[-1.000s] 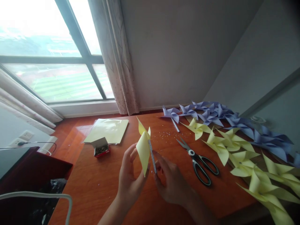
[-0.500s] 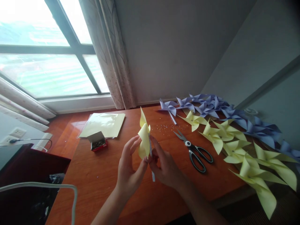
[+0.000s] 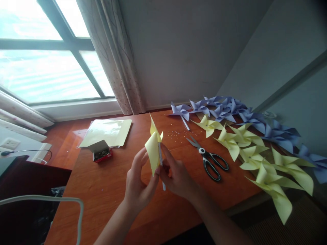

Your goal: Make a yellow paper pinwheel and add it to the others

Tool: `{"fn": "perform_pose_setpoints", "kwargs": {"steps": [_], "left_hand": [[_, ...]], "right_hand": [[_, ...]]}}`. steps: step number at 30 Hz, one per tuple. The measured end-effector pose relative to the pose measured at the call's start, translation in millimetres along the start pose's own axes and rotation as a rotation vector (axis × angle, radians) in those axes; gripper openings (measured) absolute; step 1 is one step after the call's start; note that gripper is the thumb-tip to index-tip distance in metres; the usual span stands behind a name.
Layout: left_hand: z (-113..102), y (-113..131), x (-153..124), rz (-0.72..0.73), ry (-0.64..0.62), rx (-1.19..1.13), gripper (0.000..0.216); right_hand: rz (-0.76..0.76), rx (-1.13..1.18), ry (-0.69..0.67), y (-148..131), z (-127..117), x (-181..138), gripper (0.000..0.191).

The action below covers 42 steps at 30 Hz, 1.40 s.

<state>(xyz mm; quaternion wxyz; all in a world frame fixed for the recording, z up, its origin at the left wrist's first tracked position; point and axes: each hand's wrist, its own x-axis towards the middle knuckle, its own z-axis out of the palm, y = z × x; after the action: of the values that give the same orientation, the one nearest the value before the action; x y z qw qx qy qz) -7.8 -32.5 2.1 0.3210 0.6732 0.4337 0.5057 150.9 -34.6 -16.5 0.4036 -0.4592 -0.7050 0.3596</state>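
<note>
A yellow paper pinwheel (image 3: 152, 149) is held up edge-on above the table, between both hands. My left hand (image 3: 139, 177) is closed on it, fingers behind the paper and thumb near its lower tip. My right hand (image 3: 177, 173) grips the pale paper stick (image 3: 164, 185) that runs down behind the pinwheel, with the index finger near the stick's top. The pinwheel's centre is partly hidden by its folded blades. To the right of my right hand lie black-handled scissors (image 3: 208, 158), blades slightly apart.
Several yellow pinwheels (image 3: 258, 158) and purple pinwheels (image 3: 224, 114) cover the table's right side. Small scraps (image 3: 176, 134) are scattered behind the scissors. On the left are a stack of yellow paper (image 3: 109, 132) and an opened small red box (image 3: 102, 154). A white cable (image 3: 51, 198) arches at lower left.
The view has shifted a little, so most things sit further left and higher. The pinwheel has turned slightly in my hands; both hands keep their hold.
</note>
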Motion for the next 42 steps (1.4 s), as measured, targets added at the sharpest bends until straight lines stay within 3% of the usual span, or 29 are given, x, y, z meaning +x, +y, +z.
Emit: {"fn": "perform_pose_setpoints", "kwargs": {"steps": [6, 11, 16, 21, 25, 27, 31, 32, 42], "left_hand": [[0, 1, 1, 0.070, -0.013, 0.134, 0.055], [1, 0, 2, 0.171, -0.014, 0.263, 0.059], [7, -5, 1, 0.208, -0.088, 0.379, 0.073], [5, -2, 6, 0.226, 0.028, 0.417, 0.071], [-1, 4, 10, 0.140, 0.177, 0.304, 0.031], [0, 5, 8, 0.006, 0.105, 0.213, 0.009], [14, 5, 2, -0.367, -0.304, -0.143, 0.025], [19, 4, 1, -0.415, -0.357, -0.210, 0.029], [46, 12, -7, -0.658, -0.614, -0.463, 0.042]], "right_hand": [[-0.013, 0.027, -0.006, -2, -2, 0, 0.074], [0.017, 0.030, -0.034, 2, -4, 2, 0.077], [0.071, 0.173, -0.061, 5, -6, 2, 0.077], [0.167, 0.295, 0.121, 7, -7, 2, 0.042], [0.240, 0.477, 0.223, 6, -14, 3, 0.022], [0.246, 0.541, 0.247, 4, -20, 3, 0.021], [0.211, 0.615, 0.261, -4, -29, -2, 0.015], [0.210, 0.622, 0.267, -6, -31, -4, 0.015], [0.246, 0.525, 0.347, -11, -40, -24, 0.006]]}}
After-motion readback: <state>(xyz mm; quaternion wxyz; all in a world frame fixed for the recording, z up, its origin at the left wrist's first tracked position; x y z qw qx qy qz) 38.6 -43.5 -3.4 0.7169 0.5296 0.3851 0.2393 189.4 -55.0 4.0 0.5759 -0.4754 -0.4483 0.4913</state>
